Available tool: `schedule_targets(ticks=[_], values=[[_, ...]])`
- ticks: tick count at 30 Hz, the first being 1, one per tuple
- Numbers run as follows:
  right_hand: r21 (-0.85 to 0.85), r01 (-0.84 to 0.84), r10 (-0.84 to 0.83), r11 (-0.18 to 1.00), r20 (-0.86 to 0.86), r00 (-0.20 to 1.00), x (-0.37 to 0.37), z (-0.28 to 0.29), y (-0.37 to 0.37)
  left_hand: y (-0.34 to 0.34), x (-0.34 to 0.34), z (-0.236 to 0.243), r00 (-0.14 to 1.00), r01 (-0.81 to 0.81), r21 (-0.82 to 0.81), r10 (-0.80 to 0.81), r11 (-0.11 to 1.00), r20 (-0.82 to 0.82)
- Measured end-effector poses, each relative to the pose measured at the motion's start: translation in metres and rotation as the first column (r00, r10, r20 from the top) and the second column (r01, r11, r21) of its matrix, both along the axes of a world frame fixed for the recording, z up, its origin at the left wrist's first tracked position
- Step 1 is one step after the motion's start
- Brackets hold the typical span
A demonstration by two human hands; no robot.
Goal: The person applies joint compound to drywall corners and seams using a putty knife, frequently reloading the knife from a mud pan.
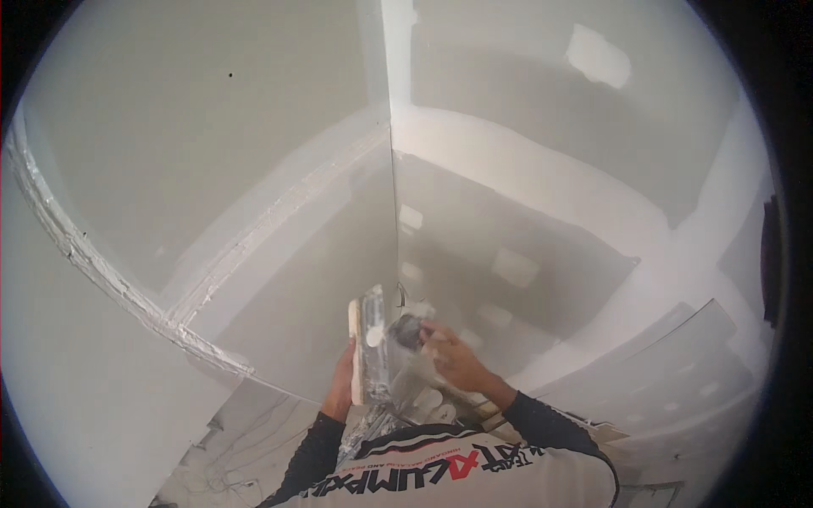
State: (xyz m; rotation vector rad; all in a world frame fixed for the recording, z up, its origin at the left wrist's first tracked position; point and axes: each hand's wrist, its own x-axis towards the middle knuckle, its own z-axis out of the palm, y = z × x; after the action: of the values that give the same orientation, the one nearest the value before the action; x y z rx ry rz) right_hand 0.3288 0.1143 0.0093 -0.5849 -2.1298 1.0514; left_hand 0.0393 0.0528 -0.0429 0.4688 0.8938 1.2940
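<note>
My left hand (342,377) grips a long, straight tool (375,347) with a pale, cream edge along one side and a metal face carrying white compound, held upright at the lower middle of the head view. Just to its right, my right hand (453,360) is closed on a small putty knife (408,330) with a dark blade, close to the long tool's face; whether they touch I cannot tell. My dark sleeves and printed shirt fill the bottom edge.
Grey plasterboard walls (212,102) meet at a vertical corner, with white joint bands (474,140) and small patches (597,55). A rough white seam (102,271) runs down the left. Loose wires and clutter (237,449) show below, around my body.
</note>
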Motion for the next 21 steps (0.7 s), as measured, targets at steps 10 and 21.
schedule_targets(ticks=[10, 21], values=[[-0.798, -0.533, -0.601, 0.280, -0.579, 0.551, 0.032, 0.032, -0.041, 0.033, -0.019, 0.100, 0.633, -0.433, 0.425, 0.604, 0.795, -0.484], [-0.728, -0.631, -0.168, 0.267, -0.680, 0.713, -0.031, 0.001, -0.009, 0.025, 0.025, 0.088, 0.369, -0.154, 0.653, 0.656, 0.742, -0.658]])
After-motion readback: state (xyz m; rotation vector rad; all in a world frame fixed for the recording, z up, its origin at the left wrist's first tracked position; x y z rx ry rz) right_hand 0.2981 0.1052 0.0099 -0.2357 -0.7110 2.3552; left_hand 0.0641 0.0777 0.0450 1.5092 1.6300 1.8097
